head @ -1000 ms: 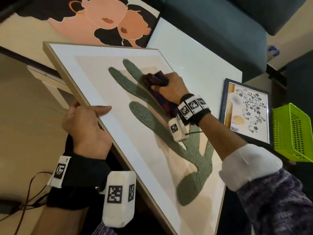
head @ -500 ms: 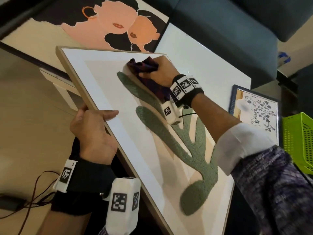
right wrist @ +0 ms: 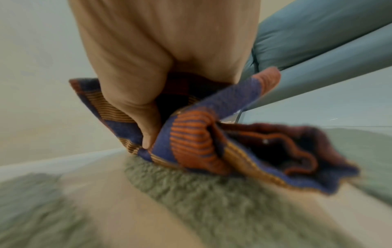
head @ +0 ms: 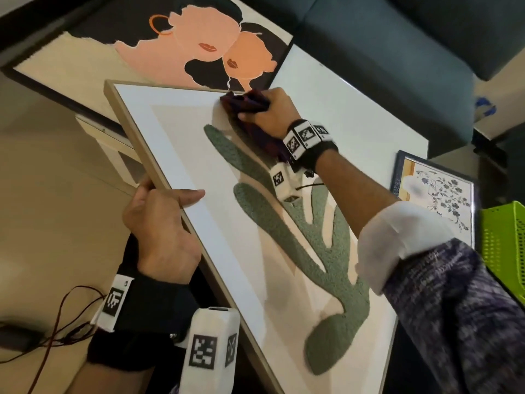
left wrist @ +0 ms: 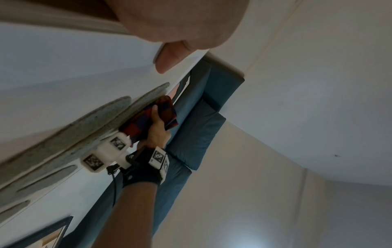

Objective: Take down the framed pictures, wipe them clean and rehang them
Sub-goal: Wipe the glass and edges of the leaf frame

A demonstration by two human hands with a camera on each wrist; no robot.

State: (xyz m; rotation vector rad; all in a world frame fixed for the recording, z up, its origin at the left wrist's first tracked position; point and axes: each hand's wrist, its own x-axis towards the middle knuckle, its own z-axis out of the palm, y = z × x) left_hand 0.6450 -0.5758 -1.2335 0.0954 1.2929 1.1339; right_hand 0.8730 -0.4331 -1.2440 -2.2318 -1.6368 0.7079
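Note:
A large wood-framed picture (head: pixel 181 172) with a green cactus shape lies tilted across the middle of the head view. My left hand (head: pixel 159 220) grips its left edge, thumb on the glass (left wrist: pixel 167 58). My right hand (head: pixel 270 112) clutches a bunched red and blue checked cloth (head: pixel 244 102) and presses it on the glass near the frame's top edge. In the right wrist view the cloth (right wrist: pixel 201 137) is folded under my curled fingers (right wrist: pixel 148 127), over the blurred green shape. The left wrist view shows the cloth (left wrist: pixel 152 117) from the side.
A big picture of two faces (head: pixel 199 44) lies behind on the white table (head: pixel 355 109). A small blue-framed floral picture (head: pixel 437 191) sits at right beside a green basket (head: pixel 505 245). A dark blue sofa (head: pixel 383 38) stands beyond. Cables (head: pixel 56 331) trail on the floor at left.
My right hand has swept the cloth up the glass, from the cactus arms to the frame's top edge. The left hand keeps its grip on the frame.

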